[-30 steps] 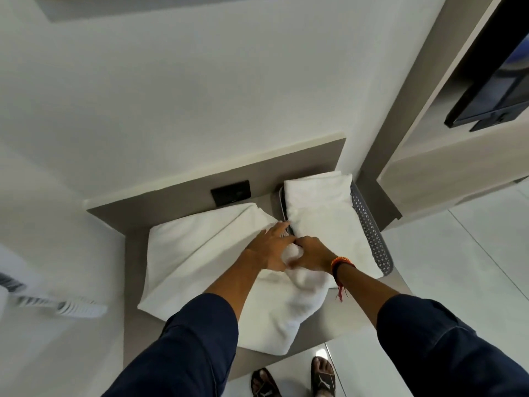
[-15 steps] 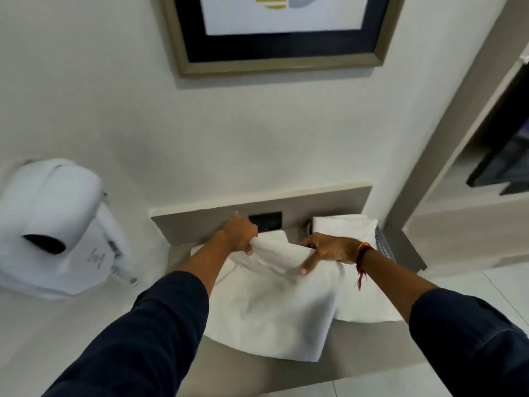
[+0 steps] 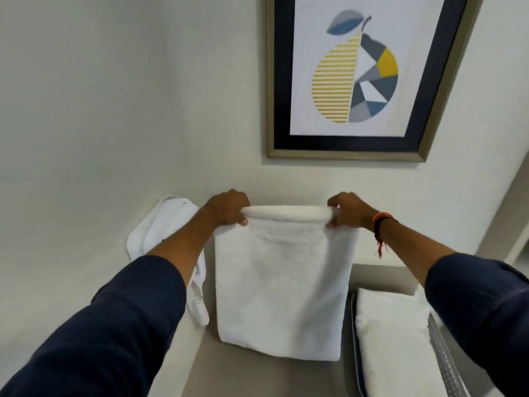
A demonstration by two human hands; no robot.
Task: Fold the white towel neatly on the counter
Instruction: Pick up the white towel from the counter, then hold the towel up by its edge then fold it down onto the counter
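Observation:
The white towel hangs doubled in the air above the grey counter, held up by its top fold. My left hand grips the top left corner and my right hand grips the top right corner, both at chest height in front of the wall. The towel's lower edge hangs just above the counter; I cannot tell whether it touches.
A folded white towel lies in a perforated grey tray at the right. A white wall-mounted hair dryer hangs at the left, partly behind my left arm. A framed pear picture is on the wall above.
Both hands have lifted the towel off the counter and spread apart, so it now hangs folded. The view has tilted up toward the wall.

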